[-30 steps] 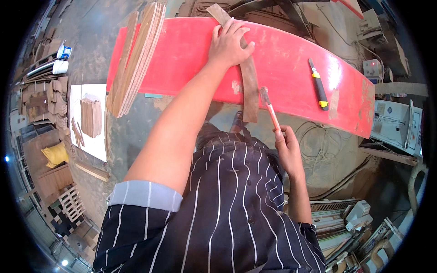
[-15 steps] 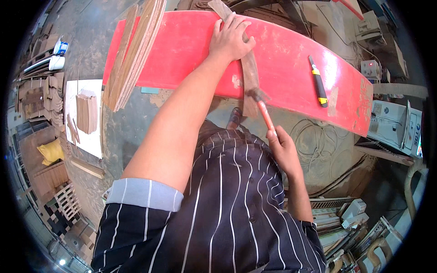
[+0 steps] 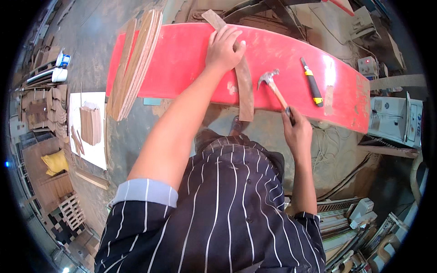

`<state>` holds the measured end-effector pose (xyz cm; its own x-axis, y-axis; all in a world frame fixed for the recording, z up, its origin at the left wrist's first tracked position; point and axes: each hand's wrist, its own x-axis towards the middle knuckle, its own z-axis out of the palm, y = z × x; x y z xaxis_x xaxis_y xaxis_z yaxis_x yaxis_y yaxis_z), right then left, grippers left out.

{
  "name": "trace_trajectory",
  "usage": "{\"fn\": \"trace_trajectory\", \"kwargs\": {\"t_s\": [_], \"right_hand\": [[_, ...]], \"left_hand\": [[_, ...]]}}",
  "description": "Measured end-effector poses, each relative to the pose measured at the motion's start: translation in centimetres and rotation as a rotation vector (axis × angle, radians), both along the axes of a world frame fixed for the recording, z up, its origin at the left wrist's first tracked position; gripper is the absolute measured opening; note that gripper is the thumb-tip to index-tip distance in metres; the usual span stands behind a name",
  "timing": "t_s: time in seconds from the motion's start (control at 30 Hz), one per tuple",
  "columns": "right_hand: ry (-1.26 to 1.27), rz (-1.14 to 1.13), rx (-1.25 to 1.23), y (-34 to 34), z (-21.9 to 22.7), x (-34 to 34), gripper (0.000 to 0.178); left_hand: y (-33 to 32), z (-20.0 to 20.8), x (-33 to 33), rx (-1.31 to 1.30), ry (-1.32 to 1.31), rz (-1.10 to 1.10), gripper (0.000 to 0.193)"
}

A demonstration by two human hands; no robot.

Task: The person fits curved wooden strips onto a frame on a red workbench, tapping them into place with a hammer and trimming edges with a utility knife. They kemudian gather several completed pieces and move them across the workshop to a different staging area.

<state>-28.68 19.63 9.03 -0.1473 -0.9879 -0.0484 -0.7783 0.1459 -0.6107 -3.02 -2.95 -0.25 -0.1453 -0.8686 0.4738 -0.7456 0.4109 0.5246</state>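
My left hand (image 3: 223, 49) lies over the upper part of a narrow wooden strip (image 3: 245, 86), pressing it onto the red tabletop (image 3: 191, 59). The strip runs across the table and sticks out past both its far and near edges. My right hand (image 3: 298, 131) is closed around the handle of a claw hammer (image 3: 276, 90). The hammer's metal head is to the right of the strip, apart from it. Farther right on the red surface rests a black and yellow utility knife (image 3: 312, 83). What lies under my left palm is hidden.
A stack of wooden strips (image 3: 139, 68) lies across the table's left end. On the floor at left, a white board (image 3: 98, 150) carries a pile of wood pieces (image 3: 90, 123). A white machine (image 3: 393, 120) stands beyond the right end. Cables (image 3: 325, 148) lie on the floor near it.
The hammer has come up off the strip and moved to the right with my right hand. My left hand stays on the strip. The view has shifted slightly.
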Motion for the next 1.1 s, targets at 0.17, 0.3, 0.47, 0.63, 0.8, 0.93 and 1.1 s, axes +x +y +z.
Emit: {"fn": "trace_trajectory", "kwargs": {"t_s": [0.17, 0.3, 0.47, 0.63, 0.8, 0.93, 1.1], "right_hand": [[0.358, 0.036, -0.377, -6.4, -2.8, -3.7, 0.032], [0.508, -0.013, -0.351, -9.8, -4.2, -7.9, 0.039], [0.258, -0.022, -0.109, -10.5, -3.4, -10.1, 0.038], [-0.767, -0.148, 0.186, -4.9, 1.0, -5.6, 0.034], [-0.842, 0.009, 0.507, 0.3, 1.5, 1.1, 0.033], [-0.769, -0.003, 0.436, 1.2, 0.8, 3.7, 0.046], [-0.624, -0.014, 0.409, 0.8, 0.7, 5.0, 0.043]], "left_hand": [[1.6, 0.6, -1.7, 0.085, -0.122, 0.082, 0.056], [1.9, 1.6, -1.7, 0.134, -0.188, 0.052, 0.059], [2.2, 1.9, -1.4, 0.140, -0.196, -0.006, 0.062], [2.5, 2.4, -0.9, 0.139, -0.106, -0.090, 0.065], [2.4, 2.3, -1.2, 0.126, -0.118, -0.066, 0.055], [2.6, 2.2, -1.3, 0.118, -0.166, -0.035, 0.048], [2.6, 2.2, -1.5, 0.107, -0.190, -0.037, 0.047]]}}
